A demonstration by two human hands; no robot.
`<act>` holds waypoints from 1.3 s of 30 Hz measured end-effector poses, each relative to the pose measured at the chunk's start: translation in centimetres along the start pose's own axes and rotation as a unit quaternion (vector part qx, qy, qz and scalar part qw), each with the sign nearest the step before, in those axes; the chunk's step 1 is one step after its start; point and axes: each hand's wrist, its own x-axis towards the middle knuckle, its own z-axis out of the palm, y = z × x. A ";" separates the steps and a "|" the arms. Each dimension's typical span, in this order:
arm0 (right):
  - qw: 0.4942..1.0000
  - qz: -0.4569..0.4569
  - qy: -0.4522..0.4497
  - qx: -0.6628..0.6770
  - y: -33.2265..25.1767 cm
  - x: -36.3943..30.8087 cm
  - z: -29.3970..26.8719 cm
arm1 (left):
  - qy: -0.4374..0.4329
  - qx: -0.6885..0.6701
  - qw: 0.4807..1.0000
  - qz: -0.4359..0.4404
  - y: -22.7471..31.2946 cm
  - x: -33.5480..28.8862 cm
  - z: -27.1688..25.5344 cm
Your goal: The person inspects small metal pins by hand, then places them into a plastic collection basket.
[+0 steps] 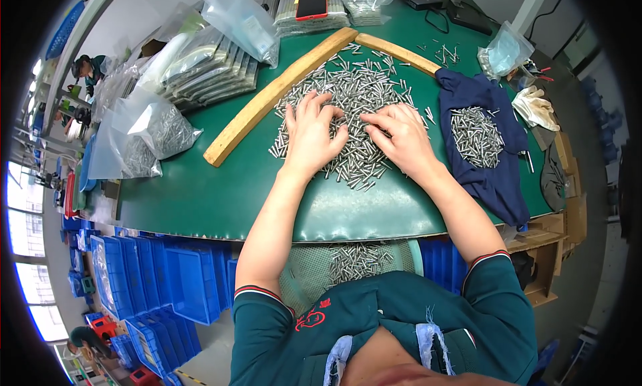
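A wide heap of small silvery metal pins (361,85) lies loose on the green tabletop (180,199). Over the heap's left part, my left hand (313,135) rests palm down with its fingers spread among the pins. Opposite it, my right hand (403,137) reaches into the heap's right side, fingers bent, thumb and forefinger slightly apart; no pin shows clearly between them. Two wooden strips (281,95) meet at a corner behind the heap. To the right, a second, smaller pile of pins (476,137) sits on a folded dark blue cloth (485,192).
Plastic bags of metal parts (170,132) and stacked wrapped packs (214,68) crowd the left side. A red-edged phone (311,4) lies at the back. Below the front edge is a green mesh basket (304,282) holding pins, beside blue bins (194,279). White gloves (535,108) lie far right.
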 end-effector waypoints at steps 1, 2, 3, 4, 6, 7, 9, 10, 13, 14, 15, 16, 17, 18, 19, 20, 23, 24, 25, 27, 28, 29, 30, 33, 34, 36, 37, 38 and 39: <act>1.000 -0.009 -0.012 -0.001 0.0 0.0 0.0 | -0.014 -0.009 1.000 0.005 0.1 0.0 -0.1; 1.000 -0.018 -0.024 -0.001 -0.1 0.0 0.0 | -0.013 -0.015 1.000 0.014 0.3 -0.1 -0.2; 1.000 -0.018 -0.026 -0.002 -0.1 0.1 0.1 | -0.014 -0.016 1.000 0.014 0.3 -0.1 -0.2; 0.999 -0.030 -0.020 -0.010 -0.2 0.1 0.2 | -0.022 -0.023 0.999 0.023 0.3 -0.1 -0.2; 0.999 -0.045 -0.011 -0.022 -0.3 0.2 0.6 | -0.027 -0.031 0.999 0.033 0.2 -0.1 -0.1; 0.999 -0.045 -0.012 -0.022 -0.3 0.3 0.7 | -0.028 -0.031 0.999 0.032 0.2 -0.1 -0.1; 0.999 -0.047 -0.003 -0.026 -0.4 0.4 0.8 | -0.028 -0.038 0.998 0.038 0.2 -0.1 -0.3; 0.999 -0.046 -0.004 -0.026 -0.4 0.4 0.8 | -0.029 -0.038 0.998 0.039 0.2 -0.1 -0.5; 0.999 -0.040 -0.014 -0.024 -0.5 0.5 0.7 | -0.027 -0.038 0.998 0.048 0.1 -0.2 -0.4; 0.999 -0.044 -0.013 -0.023 -0.6 0.5 0.7 | -0.027 -0.038 0.998 0.048 0.1 -0.2 -0.4; 0.999 -0.048 -0.011 -0.023 -0.6 0.5 0.6 | -0.028 -0.040 0.998 0.049 0.2 -0.2 -0.4; 0.999 -0.048 -0.011 -0.023 -0.6 0.5 0.6 | -0.029 -0.043 0.997 0.051 0.2 -0.2 -0.5; 0.999 -0.048 -0.009 -0.017 -0.6 0.5 0.5 | -0.029 -0.042 0.997 0.051 0.3 -0.2 -0.5; 0.999 -0.047 -0.007 -0.012 -0.6 0.5 0.5 | -0.025 -0.046 0.997 0.057 0.3 -0.2 -0.6; 0.999 -0.047 -0.007 -0.012 -0.5 0.4 0.5 | -0.020 -0.050 0.996 0.064 0.4 -0.2 -0.7; 0.999 -0.041 -0.006 -0.004 -0.4 0.4 0.5 | -0.020 -0.050 0.997 0.064 0.5 -0.2 -0.8; 0.999 -0.033 -0.004 0.003 -0.3 0.4 0.4 | -0.018 -0.059 0.996 0.064 0.5 -0.2 -0.8; 0.999 -0.032 -0.004 0.004 -0.3 0.4 0.4 | -0.015 -0.054 0.997 0.059 0.4 -0.2 -0.7; 0.999 -0.033 -0.004 0.004 -0.3 0.4 0.4 | -0.012 -0.049 0.997 0.054 0.3 -0.2 -0.6; 0.999 -0.033 -0.014 -0.008 -0.2 0.3 0.4 | -0.015 -0.049 0.997 0.049 0.3 -0.2 -0.5; 0.999 -0.034 -0.015 -0.008 -0.2 0.3 0.4 | -0.017 -0.049 0.998 0.046 0.4 -0.2 -0.5; 0.999 -0.030 -0.014 -0.016 -0.1 0.3 0.4 | -0.017 -0.049 0.998 0.045 0.3 -0.1 -0.6; 0.999 -0.026 -0.013 -0.025 -0.1 0.3 0.3 | 0.011 -0.062 0.997 0.042 0.2 -0.1 -0.7; 0.999 -0.014 -0.006 -0.037 -0.3 0.5 -0.3 | 0.062 -0.075 0.995 0.034 -0.5 0.0 -1.2; 1.000 -0.001 -0.010 -0.026 -0.4 0.5 -0.4 | 0.058 -0.076 0.995 0.025 -0.9 -0.1 -1.3; 1.000 0.002 -0.011 -0.018 -0.4 0.5 -0.6 | 0.042 -0.060 0.997 0.024 -1.0 -0.3 -1.3; 1.000 0.006 -0.011 -0.011 -0.3 0.5 -0.6 | 0.042 -0.060 0.997 0.024 -0.8 -0.4 -1.2; 1.000 0.006 -0.011 -0.011 -0.4 0.6 -0.6 | 0.017 -0.034 0.999 0.024 -0.4 -0.6 -0.9; 1.000 0.001 -0.005 -0.002 -0.4 0.6 -0.6 | -0.009 -0.007 1.000 0.024 -0.2 -0.7 -0.8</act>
